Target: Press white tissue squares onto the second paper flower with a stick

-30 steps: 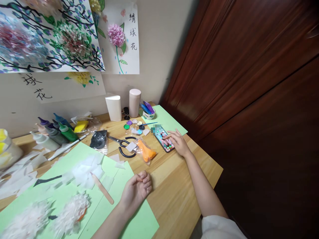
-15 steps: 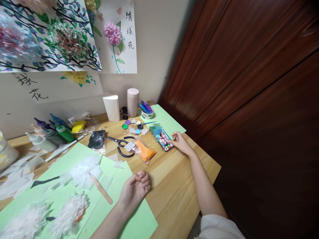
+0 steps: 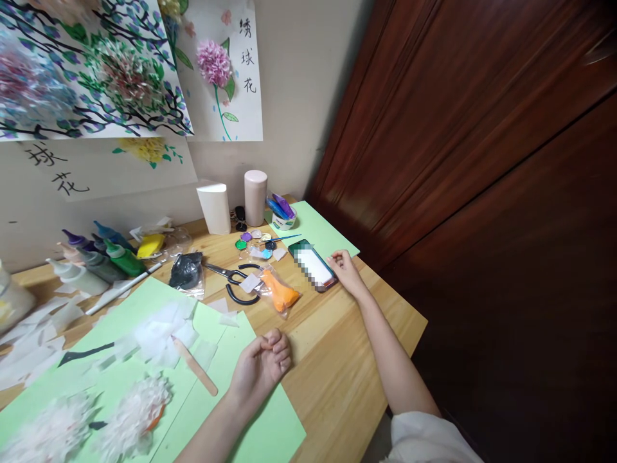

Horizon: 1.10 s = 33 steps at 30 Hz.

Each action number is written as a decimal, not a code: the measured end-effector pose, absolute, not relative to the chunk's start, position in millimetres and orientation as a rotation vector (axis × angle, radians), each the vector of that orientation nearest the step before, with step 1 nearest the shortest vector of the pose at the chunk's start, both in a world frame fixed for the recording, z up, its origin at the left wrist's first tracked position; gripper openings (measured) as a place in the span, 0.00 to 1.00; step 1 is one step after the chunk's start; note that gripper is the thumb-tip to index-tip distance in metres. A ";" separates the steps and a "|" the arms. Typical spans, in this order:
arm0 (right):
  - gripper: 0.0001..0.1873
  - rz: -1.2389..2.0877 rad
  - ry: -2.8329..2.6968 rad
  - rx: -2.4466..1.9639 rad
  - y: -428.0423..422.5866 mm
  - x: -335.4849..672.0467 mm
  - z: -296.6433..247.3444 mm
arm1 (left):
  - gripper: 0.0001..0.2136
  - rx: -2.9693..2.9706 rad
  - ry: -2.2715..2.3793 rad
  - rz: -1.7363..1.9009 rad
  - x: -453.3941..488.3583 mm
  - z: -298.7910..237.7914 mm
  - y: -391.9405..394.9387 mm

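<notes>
My left hand [image 3: 263, 365] rests palm up at the edge of the green paper [image 3: 274, 418], its fingers curled in, with nothing visible in them. Beside the right edge of a smartphone [image 3: 314, 265] is my right hand [image 3: 348, 273], fingers loosely bent and apart, thumb side close to the screen. The phone lies flat on the wooden table; its lit screen is mostly white and partly pixelated. A wooden craft stick [image 3: 196, 368] lies left of my left hand, its tip by white tissue pieces [image 3: 161, 331]. Two fluffy white paper shapes [image 3: 137, 411] lie nearer to me.
Black-handled scissors [image 3: 234, 278], a bag of orange clay [image 3: 279, 292] and a bag of black clay [image 3: 187, 271] lie mid-table. Paint bottles [image 3: 123, 257] stand at the left; a pink cylinder [image 3: 255, 198] and small paint pots [image 3: 247, 237] are at the back. A dark wooden cabinet [image 3: 482, 193] borders the right.
The phone's screen has gone from a colourful picture with icons to a mostly white display. My right hand has shifted slightly; my left hand stays put.
</notes>
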State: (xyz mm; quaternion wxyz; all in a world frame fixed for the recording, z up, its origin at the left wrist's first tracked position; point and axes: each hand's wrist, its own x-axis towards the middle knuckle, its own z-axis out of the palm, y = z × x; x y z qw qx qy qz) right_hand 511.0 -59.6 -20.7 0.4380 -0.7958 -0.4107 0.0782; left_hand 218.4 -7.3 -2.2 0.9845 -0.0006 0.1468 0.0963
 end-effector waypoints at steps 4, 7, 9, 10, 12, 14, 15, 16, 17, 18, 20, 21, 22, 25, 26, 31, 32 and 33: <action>0.15 0.018 -1.308 -1.985 -58.9 499.4 -3.1 | 0.06 -0.005 0.295 0.193 217.9 -1.6 -7.3; 0.15 -0.081 -1.505 -1.990 -61.5 494.2 5.0 | 0.07 0.012 0.311 0.196 217.6 -0.7 -7.5; 0.14 -0.079 -1.575 -1.983 -64.1 493.9 7.1 | 0.06 0.024 0.319 0.198 217.6 -0.9 -7.8; 0.14 -0.068 -1.604 -1.978 -65.7 494.4 7.9 | 0.06 0.027 0.319 0.198 217.6 -1.3 -7.8; 0.14 -0.032 -1.645 -1.976 -69.3 495.7 9.8 | 0.06 0.023 0.312 0.197 217.8 -2.6 -7.9; 0.15 -0.005 -1.665 -1.993 -73.5 497.0 12.5 | 0.06 0.013 0.304 0.195 218.0 -3.9 -7.8; 0.15 0.002 -1.665 -2.012 -75.7 497.7 14.1 | 0.06 0.007 0.299 0.193 218.0 -4.3 -7.7; 0.15 0.004 -1.659 -2.035 -77.9 498.4 15.5 | 0.06 0.000 0.296 0.192 218.0 -4.5 -7.6; 0.16 0.004 -1.650 -2.057 -79.8 499.3 16.7 | 0.06 -0.007 0.294 0.191 218.0 -4.4 -7.5; 0.16 0.006 -1.640 -2.076 -81.6 500.3 17.7 | 0.06 -0.011 0.293 0.191 218.0 -4.1 -7.5; 0.16 0.024 -1.628 -2.096 -83.9 502.2 18.4 | 0.06 -0.016 0.295 0.193 217.9 -3.1 -7.5; 0.16 0.035 -1.627 -2.098 -84.4 502.9 18.2 | 0.06 -0.016 0.297 0.193 217.9 -2.6 -7.5; 0.17 0.049 -1.629 -2.096 -84.5 503.3 17.8 | 0.06 -0.016 0.299 0.193 217.9 -2.1 -7.5; 0.17 0.102 -1.646 -2.087 -83.3 503.3 15.6 | 0.06 -0.012 0.294 0.193 217.9 -2.0 -7.5; 0.16 0.119 -1.652 -2.082 -83.0 503.0 15.0 | 0.06 -0.010 0.292 0.192 217.8 -2.3 -7.4; 0.18 0.176 -1.628 -2.029 -87.3 501.9 15.0 | 0.06 -0.011 0.284 0.193 217.0 -4.8 -7.5; 0.18 0.200 -1.630 -2.012 -88.7 501.2 15.5 | 0.06 -0.014 0.283 0.193 216.9 -5.0 -7.6; 0.18 0.224 -1.635 -1.997 -89.7 500.3 16.0 | 0.06 -0.018 0.282 0.193 216.8 -5.1 -7.8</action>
